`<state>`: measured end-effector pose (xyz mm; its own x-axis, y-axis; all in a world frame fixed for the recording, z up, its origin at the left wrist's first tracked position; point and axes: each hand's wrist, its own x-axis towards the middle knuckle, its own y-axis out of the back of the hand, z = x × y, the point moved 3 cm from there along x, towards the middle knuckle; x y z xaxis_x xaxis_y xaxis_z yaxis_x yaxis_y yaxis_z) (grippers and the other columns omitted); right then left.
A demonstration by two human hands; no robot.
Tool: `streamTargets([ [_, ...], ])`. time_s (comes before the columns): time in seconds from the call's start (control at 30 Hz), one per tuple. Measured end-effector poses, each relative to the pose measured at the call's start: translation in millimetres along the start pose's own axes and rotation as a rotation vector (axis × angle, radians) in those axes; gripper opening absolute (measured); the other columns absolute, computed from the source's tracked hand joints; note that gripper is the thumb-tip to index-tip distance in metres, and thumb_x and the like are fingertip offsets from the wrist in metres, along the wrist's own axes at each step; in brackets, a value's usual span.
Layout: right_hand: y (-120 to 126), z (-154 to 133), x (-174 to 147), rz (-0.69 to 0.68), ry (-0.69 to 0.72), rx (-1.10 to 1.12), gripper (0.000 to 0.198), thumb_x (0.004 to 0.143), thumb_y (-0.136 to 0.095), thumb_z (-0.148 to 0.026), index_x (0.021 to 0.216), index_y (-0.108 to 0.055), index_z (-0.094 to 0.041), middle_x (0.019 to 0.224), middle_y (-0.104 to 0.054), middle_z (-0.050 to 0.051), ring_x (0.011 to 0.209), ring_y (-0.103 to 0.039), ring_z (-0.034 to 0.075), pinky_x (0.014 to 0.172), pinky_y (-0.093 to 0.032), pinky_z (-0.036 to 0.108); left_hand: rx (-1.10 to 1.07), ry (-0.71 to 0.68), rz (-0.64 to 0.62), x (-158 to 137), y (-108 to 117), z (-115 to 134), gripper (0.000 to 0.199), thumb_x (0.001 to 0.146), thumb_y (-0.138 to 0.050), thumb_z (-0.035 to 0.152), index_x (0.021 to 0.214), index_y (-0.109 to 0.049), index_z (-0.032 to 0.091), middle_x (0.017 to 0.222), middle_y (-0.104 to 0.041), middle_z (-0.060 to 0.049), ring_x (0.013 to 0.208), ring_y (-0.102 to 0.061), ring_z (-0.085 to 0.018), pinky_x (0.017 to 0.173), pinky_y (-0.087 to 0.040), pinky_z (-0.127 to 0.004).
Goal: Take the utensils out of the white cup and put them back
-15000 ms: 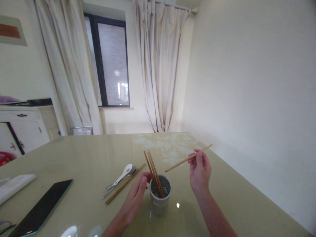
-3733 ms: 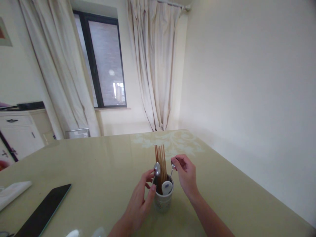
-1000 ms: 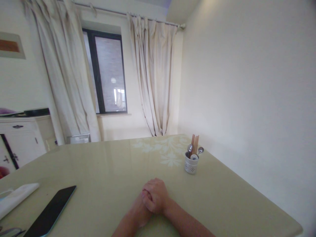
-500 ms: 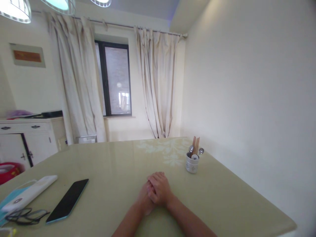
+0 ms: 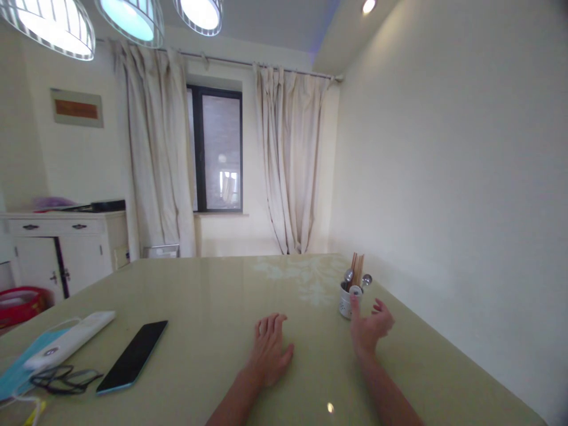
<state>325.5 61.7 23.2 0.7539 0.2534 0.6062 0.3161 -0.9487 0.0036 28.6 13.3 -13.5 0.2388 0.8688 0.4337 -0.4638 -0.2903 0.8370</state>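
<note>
My left hand [image 5: 268, 352] lies palm down on the pale green table [image 5: 204, 296], fingers slightly bent and thumb apart, holding nothing. Raised in front of the utensil holder is my right hand [image 5: 370, 325], its thumb up and fingers loosely curled apart, with nothing visible in it. The white perforated utensil holder [image 5: 345, 303] stands upright just behind my right hand, which partly covers it. Wooden chopsticks [image 5: 358, 267] and metal spoons [image 5: 349, 276] stick out of its top. Whether my right hand touches the holder I cannot tell.
On the table's left lie a black-screened phone [image 5: 133, 357], folded glasses [image 5: 66, 378], a white power bank [image 5: 71, 342] with a cable, and a light blue mask [image 5: 26, 361]. A wall [image 5: 444, 207] runs along the right edge. A white cabinet [image 5: 89, 254] and red tub [image 5: 26, 305] stand beyond.
My clasped hands have come apart. The right one has moved right and up to the utensil holder; the left has flattened on the table. My view has tilted up and shifted slightly left.
</note>
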Motion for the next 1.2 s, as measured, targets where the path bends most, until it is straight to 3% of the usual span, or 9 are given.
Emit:
streamTargets([
  [0.1, -7.3, 14.6, 2.1, -0.067, -0.036, -0.046, 0.113, 0.069, -0.057, -0.096, 0.141, -0.053, -0.008, 0.121, -0.062, 0.026, 0.110, -0.057, 0.044, 0.100, -0.043, 0.061, 0.003, 0.010, 0.046, -2.8, -5.5, -3.0, 0.036, 0.091, -0.055, 0.034, 0.122, -0.061, 0.017, 0.125, -0.066, -0.014, 0.122, -0.059, -0.033, 0.111, -0.043, -0.058],
  [0.17, -14.7, 19.3, -1.0, -0.123, -0.069, -0.077, 0.120, 0.065, -0.062, -0.095, 0.147, -0.047, -0.008, 0.132, -0.060, 0.030, 0.122, -0.054, 0.049, 0.104, -0.041, 0.064, -0.008, -0.001, 0.082, -4.5, -10.8, -7.4, 0.031, 0.093, -0.052, 0.035, 0.117, -0.061, 0.017, 0.120, -0.066, -0.014, 0.123, -0.059, -0.033, 0.111, -0.044, -0.057],
  [0.23, -21.8, 21.1, -3.6, -0.182, -0.110, -0.124, 0.125, 0.062, -0.069, -0.091, 0.151, -0.043, -0.007, 0.142, -0.055, 0.035, 0.132, -0.049, 0.053, 0.105, -0.040, 0.067, -0.047, -0.012, 0.113, -5.7, -16.0, -12.9, 0.032, 0.095, -0.049, 0.037, 0.118, -0.059, 0.017, 0.120, -0.066, -0.015, 0.126, -0.060, -0.032, 0.113, -0.045, -0.055],
  [0.33, -29.5, 21.5, -3.7, -0.273, -0.149, -0.186, 0.127, 0.059, -0.078, -0.080, 0.154, -0.039, -0.005, 0.150, -0.049, 0.039, 0.138, -0.046, 0.055, 0.107, -0.040, 0.068, -0.139, 0.028, 0.117, -6.7, -21.4, -20.5, 0.040, 0.099, -0.042, 0.039, 0.129, -0.054, 0.016, 0.118, -0.069, -0.017, 0.116, -0.067, -0.030, 0.104, -0.052, -0.050],
  [0.5, -34.9, 26.5, 1.7, -0.357, -0.188, -0.167, 0.109, 0.062, -0.078, -0.065, 0.148, -0.045, -0.009, 0.142, -0.061, 0.032, 0.129, -0.059, 0.050, 0.104, -0.046, 0.060, -0.210, 0.122, 0.050, -7.4, -21.2, -23.7, 0.053, 0.100, -0.035, 0.047, 0.139, -0.047, 0.013, 0.099, -0.073, -0.015, 0.096, -0.073, -0.029, 0.089, -0.056, -0.045],
  [0.7, -37.0, 27.9, 0.7, -0.414, -0.142, -0.109, 0.080, 0.065, -0.077, -0.063, 0.128, -0.059, -0.016, 0.123, -0.074, 0.025, 0.109, -0.072, 0.043, 0.089, -0.054, 0.050, -0.269, 0.172, 0.078, -5.8, -9.8, -18.5, 0.043, 0.097, -0.039, 0.054, 0.118, -0.055, 0.021, 0.083, -0.068, -0.008, 0.078, -0.068, -0.028, 0.076, -0.051, -0.042],
  [0.93, -43.9, -7.3, -38.9, -0.640, 0.063, 0.100, 0.064, 0.066, -0.082, -0.056, 0.115, -0.064, -0.018, 0.108, -0.078, 0.017, 0.095, -0.074, 0.037, 0.082, -0.057, 0.047, -0.397, 0.224, 0.110, -2.8, 4.8, -9.7, 0.028, 0.095, -0.043, 0.055, 0.093, -0.045, 0.027, 0.074, -0.058, 0.000, 0.070, -0.060, -0.023, 0.069, -0.042, -0.035],
  [1.07, -40.1, -39.6, -79.0, -0.810, 0.159, 0.228, 0.062, 0.067, -0.087, -0.049, 0.115, -0.065, -0.018, 0.107, -0.077, 0.013, 0.096, -0.073, 0.035, 0.085, -0.058, 0.048, -0.516, 0.304, 0.173, -0.5, 15.4, -11.8, 0.038, 0.095, -0.044, 0.064, 0.084, -0.040, 0.028, 0.071, -0.050, 0.005, 0.067, -0.054, -0.019, 0.067, -0.039, -0.032],
  [1.2, -33.4, -72.1, -109.4, -1.018, 0.199, 0.374, 0.060, 0.062, -0.094, -0.039, 0.111, -0.067, -0.017, 0.103, -0.076, 0.008, 0.092, -0.071, 0.030, 0.082, -0.058, 0.041, -0.728, 0.403, 0.325, -2.4, 28.6, -19.5, 0.052, 0.096, -0.041, 0.076, 0.089, -0.048, 0.025, 0.077, -0.053, 0.004, 0.075, -0.057, -0.019, 0.072, -0.047, -0.033],
])
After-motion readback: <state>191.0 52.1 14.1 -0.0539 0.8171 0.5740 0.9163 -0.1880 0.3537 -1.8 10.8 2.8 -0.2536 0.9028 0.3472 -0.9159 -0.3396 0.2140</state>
